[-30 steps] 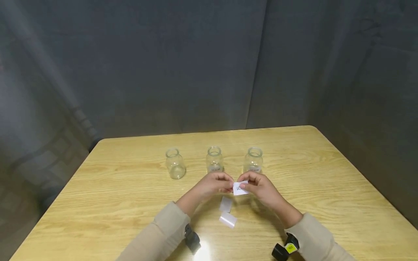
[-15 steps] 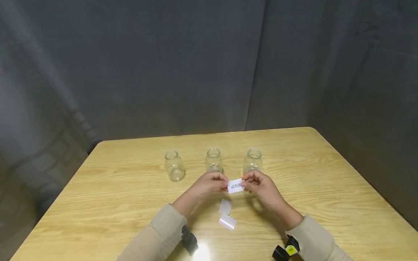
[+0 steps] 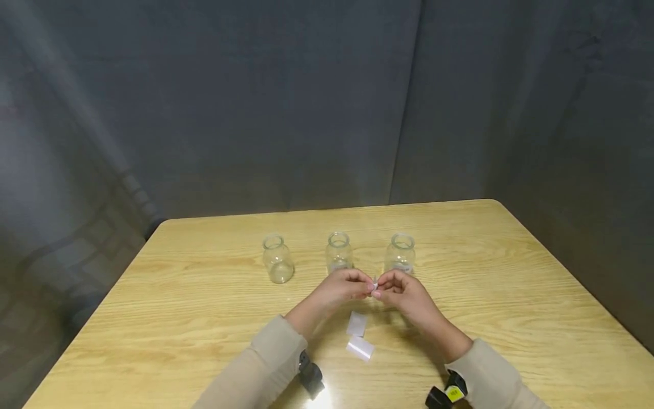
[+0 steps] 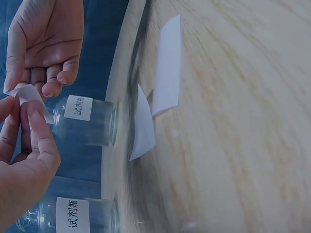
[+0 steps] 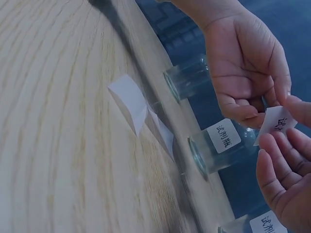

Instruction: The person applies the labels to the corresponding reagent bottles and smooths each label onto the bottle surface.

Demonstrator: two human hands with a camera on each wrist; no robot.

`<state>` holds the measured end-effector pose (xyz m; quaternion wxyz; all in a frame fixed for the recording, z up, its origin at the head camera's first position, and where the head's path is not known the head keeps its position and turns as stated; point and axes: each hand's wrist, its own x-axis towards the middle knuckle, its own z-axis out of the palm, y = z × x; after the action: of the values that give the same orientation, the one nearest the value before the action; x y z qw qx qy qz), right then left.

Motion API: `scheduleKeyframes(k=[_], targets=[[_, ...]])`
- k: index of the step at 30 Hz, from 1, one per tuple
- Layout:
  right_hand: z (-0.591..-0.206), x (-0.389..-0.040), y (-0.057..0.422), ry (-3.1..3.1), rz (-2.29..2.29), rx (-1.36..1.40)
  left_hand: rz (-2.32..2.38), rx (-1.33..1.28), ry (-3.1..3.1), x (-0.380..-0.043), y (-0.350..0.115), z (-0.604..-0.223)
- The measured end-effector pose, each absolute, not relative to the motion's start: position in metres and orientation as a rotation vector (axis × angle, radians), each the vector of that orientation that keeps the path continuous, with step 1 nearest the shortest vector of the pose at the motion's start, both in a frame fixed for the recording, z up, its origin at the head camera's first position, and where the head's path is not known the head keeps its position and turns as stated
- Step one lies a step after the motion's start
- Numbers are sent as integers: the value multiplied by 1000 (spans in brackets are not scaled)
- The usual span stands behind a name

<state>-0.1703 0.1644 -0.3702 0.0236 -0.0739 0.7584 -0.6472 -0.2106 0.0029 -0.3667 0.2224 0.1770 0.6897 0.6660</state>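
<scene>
A small white label point(image 5: 276, 122) with black writing is between both hands, bent and partly covered by fingers. My left hand point(image 3: 341, 288) pinches one side with thumb and fingertips. My right hand point(image 3: 407, 295) pinches the opposite side, its fingertips nearly meeting the left ones. Behind the hands stand a middle glass jar point(image 3: 339, 250) and a right glass jar point(image 3: 401, 254), each bearing a white label with similar writing, legible in the left wrist view. The left glass jar point(image 3: 278, 264) shows no label.
Two blank white slips of paper, one farther point(image 3: 357, 324) and one nearer point(image 3: 360, 347), lie on the wooden table point(image 3: 194, 295) between the forearms. They curl up slightly. A dark curtain point(image 3: 255, 113) hangs behind the table.
Half a second ago the label was stretched flat with its writing facing me. Since then the hands have drawn together and the label has bent between the fingers. Jars and slips stay put.
</scene>
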Motion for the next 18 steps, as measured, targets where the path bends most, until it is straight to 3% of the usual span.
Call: scheduleKeyframes(k=[18], targets=[[-370, -166, 166, 2374, -1935, -331, 1796, 490, 1924, -209, 0, -372]])
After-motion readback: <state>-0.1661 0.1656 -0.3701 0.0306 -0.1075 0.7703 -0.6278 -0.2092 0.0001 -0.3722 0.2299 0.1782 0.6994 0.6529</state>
